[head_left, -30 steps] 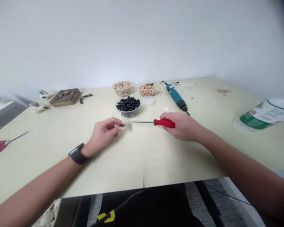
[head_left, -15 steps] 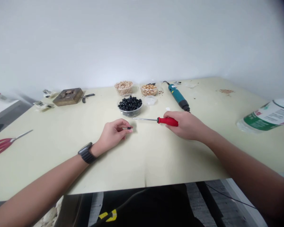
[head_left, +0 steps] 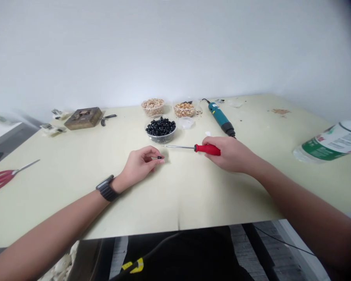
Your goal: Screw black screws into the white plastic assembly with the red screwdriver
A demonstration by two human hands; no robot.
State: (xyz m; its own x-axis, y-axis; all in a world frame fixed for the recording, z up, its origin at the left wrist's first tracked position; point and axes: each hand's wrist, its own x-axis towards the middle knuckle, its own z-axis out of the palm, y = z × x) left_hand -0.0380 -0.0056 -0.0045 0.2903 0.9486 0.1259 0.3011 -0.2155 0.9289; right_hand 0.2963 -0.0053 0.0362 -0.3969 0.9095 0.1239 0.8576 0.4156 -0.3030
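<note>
My left hand (head_left: 140, 164) rests on the pale table (head_left: 178, 195) and pinches a small black part (head_left: 159, 157) between thumb and fingertips. A dark watch sits on that wrist. My right hand (head_left: 231, 154) is closed round the red handle of a screwdriver (head_left: 206, 148). Its thin metal shaft points left, and the tip hovers just above and right of the black part. A clear bowl of black parts (head_left: 160, 128) stands right behind the two hands.
Two tubs of tan pieces (head_left: 152, 106) (head_left: 184, 110), a small empty cup (head_left: 186, 122) and a teal electric screwdriver (head_left: 220, 119) lie at the back. A brown block (head_left: 83, 118) and pliers (head_left: 107, 118) sit back left, red-handled scissors (head_left: 6, 176) far left, a plastic jar (head_left: 330, 141) on the right.
My left hand slid right with the black part, towards the screwdriver tip. The right hand and screwdriver shifted slightly right; over the last half second both stayed nearly still.
</note>
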